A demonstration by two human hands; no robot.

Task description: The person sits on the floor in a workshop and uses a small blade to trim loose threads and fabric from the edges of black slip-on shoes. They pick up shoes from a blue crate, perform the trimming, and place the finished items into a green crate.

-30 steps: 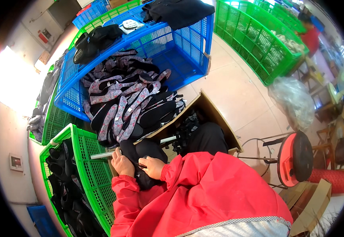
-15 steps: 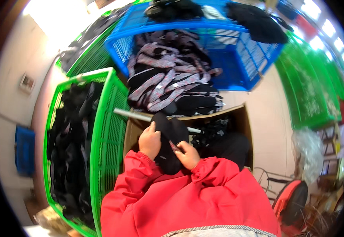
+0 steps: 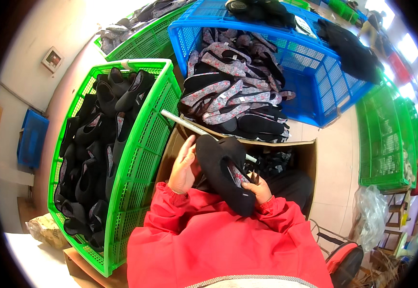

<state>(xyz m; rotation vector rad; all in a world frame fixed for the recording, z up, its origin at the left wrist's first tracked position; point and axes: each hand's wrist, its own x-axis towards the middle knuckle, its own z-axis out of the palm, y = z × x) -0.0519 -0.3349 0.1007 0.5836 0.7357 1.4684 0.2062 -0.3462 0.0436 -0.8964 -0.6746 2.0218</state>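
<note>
I hold a pair of black slip-on shoes (image 3: 223,170) with patterned lining, soles together, over a brown cardboard box (image 3: 295,149). My left hand (image 3: 182,168) lies flat against the left side of the shoes, fingers stretched up. My right hand (image 3: 257,188) grips them from below on the right. Both arms wear red sleeves. A grey metal rod (image 3: 190,126) lies across the box's far rim just beyond the shoes.
A green crate (image 3: 144,144) full of black shoes stands at my left. A blue crate (image 3: 310,72) ahead holds grey patterned shoes. Empty green crates (image 3: 387,139) stand at the right, with a clear plastic bag (image 3: 372,216) and a red stool (image 3: 343,257) near them.
The view has swung left and closer, so the green crate of black shoes now fills the left. The shoes stay in both hands and are now raised soles toward me.
</note>
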